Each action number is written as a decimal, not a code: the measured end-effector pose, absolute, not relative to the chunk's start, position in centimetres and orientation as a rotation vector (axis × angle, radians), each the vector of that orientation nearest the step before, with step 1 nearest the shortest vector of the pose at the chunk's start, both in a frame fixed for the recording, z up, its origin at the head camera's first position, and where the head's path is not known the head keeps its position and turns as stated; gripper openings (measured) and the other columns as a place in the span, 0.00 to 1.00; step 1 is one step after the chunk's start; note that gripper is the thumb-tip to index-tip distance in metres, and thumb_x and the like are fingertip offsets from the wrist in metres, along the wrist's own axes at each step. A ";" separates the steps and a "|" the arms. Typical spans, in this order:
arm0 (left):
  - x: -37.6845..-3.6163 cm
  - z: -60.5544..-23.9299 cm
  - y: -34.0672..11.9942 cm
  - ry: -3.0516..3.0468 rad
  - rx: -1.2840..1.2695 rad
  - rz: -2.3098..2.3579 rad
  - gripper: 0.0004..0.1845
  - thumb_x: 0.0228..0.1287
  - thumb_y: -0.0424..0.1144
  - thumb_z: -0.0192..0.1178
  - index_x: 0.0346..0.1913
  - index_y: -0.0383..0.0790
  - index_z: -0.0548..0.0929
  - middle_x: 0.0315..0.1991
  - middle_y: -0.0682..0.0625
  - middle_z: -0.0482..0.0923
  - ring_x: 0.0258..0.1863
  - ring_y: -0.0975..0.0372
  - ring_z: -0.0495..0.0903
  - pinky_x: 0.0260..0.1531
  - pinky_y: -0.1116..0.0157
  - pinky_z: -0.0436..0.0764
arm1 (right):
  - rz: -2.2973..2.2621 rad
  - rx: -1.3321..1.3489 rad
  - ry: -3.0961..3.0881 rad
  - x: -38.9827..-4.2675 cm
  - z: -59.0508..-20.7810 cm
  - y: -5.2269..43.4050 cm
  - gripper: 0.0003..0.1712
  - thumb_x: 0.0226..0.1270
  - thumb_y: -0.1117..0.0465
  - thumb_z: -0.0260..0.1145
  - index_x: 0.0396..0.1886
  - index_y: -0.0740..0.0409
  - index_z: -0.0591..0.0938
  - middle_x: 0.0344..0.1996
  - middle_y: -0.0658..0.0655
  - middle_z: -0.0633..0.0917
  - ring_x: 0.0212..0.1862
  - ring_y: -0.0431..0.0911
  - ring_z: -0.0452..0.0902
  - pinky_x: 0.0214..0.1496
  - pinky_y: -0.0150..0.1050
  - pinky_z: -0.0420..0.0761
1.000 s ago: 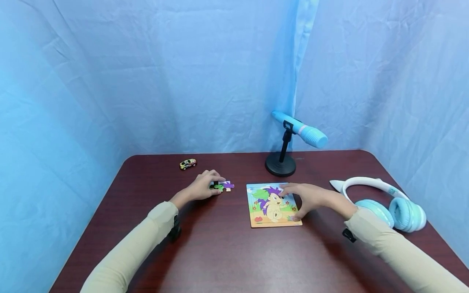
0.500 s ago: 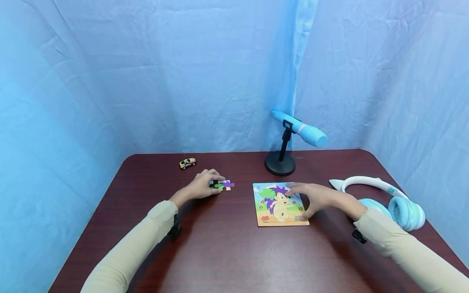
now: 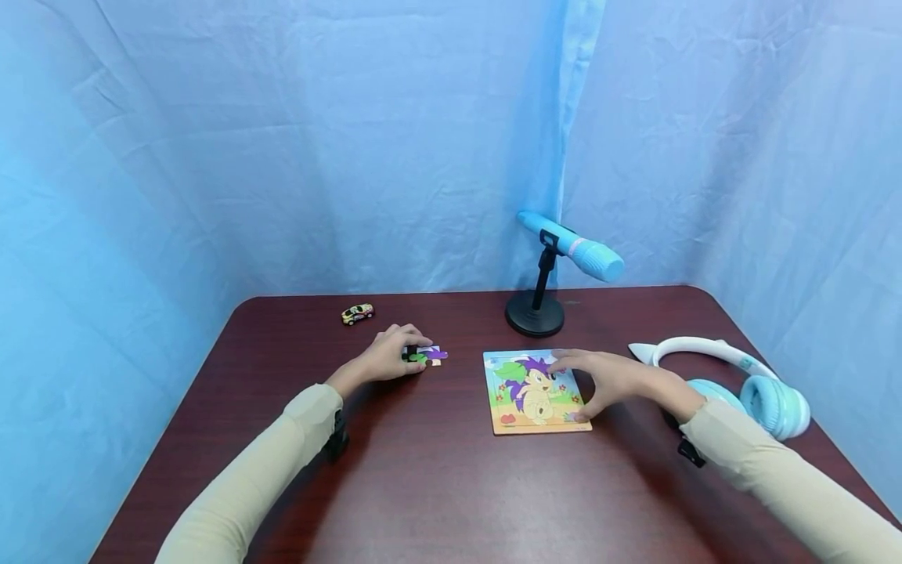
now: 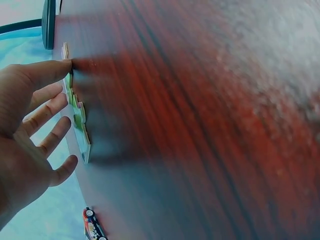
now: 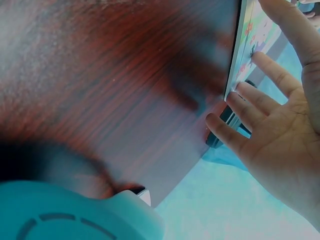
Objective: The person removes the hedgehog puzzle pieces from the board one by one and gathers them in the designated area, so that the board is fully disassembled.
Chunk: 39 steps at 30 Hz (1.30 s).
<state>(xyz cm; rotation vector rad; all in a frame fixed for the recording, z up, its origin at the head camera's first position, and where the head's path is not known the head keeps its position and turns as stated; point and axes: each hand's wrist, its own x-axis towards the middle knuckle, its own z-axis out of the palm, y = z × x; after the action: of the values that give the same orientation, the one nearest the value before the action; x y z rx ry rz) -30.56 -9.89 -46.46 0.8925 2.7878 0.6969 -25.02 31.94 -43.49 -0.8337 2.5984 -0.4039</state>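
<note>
My left hand (image 3: 390, 355) rests over a few joined jigsaw pieces (image 3: 434, 355), purple and green, flat on the table. In the left wrist view, the left hand (image 4: 32, 117) has its fingers spread, with the thumb at the edge of the pieces (image 4: 78, 119); part of them is hidden behind it. To the right, a square hedgehog puzzle (image 3: 532, 395) lies flat. My right hand (image 3: 609, 382) reaches over its right side, thumb and fingers apart, touching its face. In the right wrist view, the fingers of the right hand (image 5: 272, 107) extend against the puzzle (image 5: 245, 47).
A toy car (image 3: 358, 314) sits at the back left of the dark table (image 3: 423, 493). Behind the puzzle stands a blue microphone (image 3: 574, 247) on a black stand (image 3: 535, 313). Cat-ear headphones (image 3: 775, 406) lie at the right, near the right forearm. Blue cloth (image 3: 395, 141) hangs behind.
Between the first frame and the middle one, the right hand and the puzzle under it shifted a little to the right. Since then both hands have stayed almost still; the view has shifted slightly.
</note>
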 end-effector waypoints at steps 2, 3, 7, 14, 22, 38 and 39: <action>-30.6 -46.4 -9.8 2.788 0.891 0.688 0.23 0.68 0.42 0.67 0.64 0.43 0.83 0.60 0.45 0.78 0.56 0.51 0.71 0.58 0.46 0.67 | -0.413 -0.821 2.599 -25.1 -43.5 32.0 0.51 0.49 0.39 0.81 0.71 0.51 0.75 0.76 0.64 0.66 0.74 0.63 0.64 0.68 0.65 0.70; -30.6 -46.4 -9.7 2.789 0.890 0.684 0.23 0.68 0.42 0.67 0.64 0.43 0.83 0.60 0.45 0.78 0.56 0.51 0.71 0.58 0.47 0.67 | -0.414 -0.817 2.603 -25.1 -43.5 32.0 0.52 0.49 0.38 0.81 0.72 0.52 0.74 0.76 0.65 0.66 0.74 0.64 0.64 0.68 0.66 0.70; -30.7 -46.3 -9.1 2.804 0.902 0.703 0.23 0.67 0.42 0.67 0.63 0.41 0.83 0.59 0.45 0.79 0.56 0.51 0.72 0.56 0.47 0.68 | -0.415 -0.781 2.615 -25.3 -43.5 31.9 0.58 0.48 0.37 0.81 0.74 0.59 0.70 0.76 0.67 0.64 0.74 0.65 0.62 0.69 0.66 0.69; -30.3 -45.2 -5.5 2.792 0.972 0.802 0.25 0.67 0.44 0.67 0.65 0.40 0.82 0.61 0.44 0.78 0.62 0.50 0.71 0.63 0.46 0.67 | -0.368 -0.720 2.628 -25.7 -43.2 31.6 0.65 0.45 0.37 0.82 0.76 0.66 0.64 0.76 0.68 0.65 0.73 0.65 0.64 0.69 0.65 0.69; -28.7 -43.7 1.3 2.727 1.079 0.817 0.27 0.67 0.47 0.67 0.67 0.45 0.80 0.63 0.47 0.77 0.63 0.54 0.71 0.66 0.49 0.67 | -0.385 -0.731 2.667 -25.5 -43.7 32.2 0.66 0.44 0.36 0.82 0.76 0.66 0.65 0.74 0.69 0.68 0.72 0.64 0.67 0.70 0.64 0.69; -28.0 -46.2 9.6 2.747 1.107 0.577 0.29 0.65 0.54 0.67 0.67 0.48 0.81 0.64 0.52 0.77 0.60 0.60 0.73 0.55 0.60 0.71 | -0.419 -0.778 2.705 -25.4 -44.2 33.1 0.63 0.44 0.36 0.83 0.72 0.70 0.68 0.57 0.59 0.84 0.60 0.55 0.77 0.64 0.60 0.76; -28.0 -46.1 9.8 2.749 1.107 0.571 0.29 0.65 0.54 0.67 0.67 0.48 0.81 0.64 0.52 0.76 0.59 0.60 0.73 0.55 0.61 0.71 | -0.418 -0.781 2.708 -25.3 -44.2 33.1 0.63 0.45 0.36 0.83 0.72 0.69 0.69 0.57 0.60 0.83 0.60 0.55 0.77 0.64 0.60 0.76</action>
<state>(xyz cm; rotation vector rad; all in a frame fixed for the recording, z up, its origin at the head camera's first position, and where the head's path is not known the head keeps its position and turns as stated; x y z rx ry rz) -27.99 9.79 -46.15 1.1070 2.7486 0.5711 -25.34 33.12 -44.19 -0.7812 2.7083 -0.4182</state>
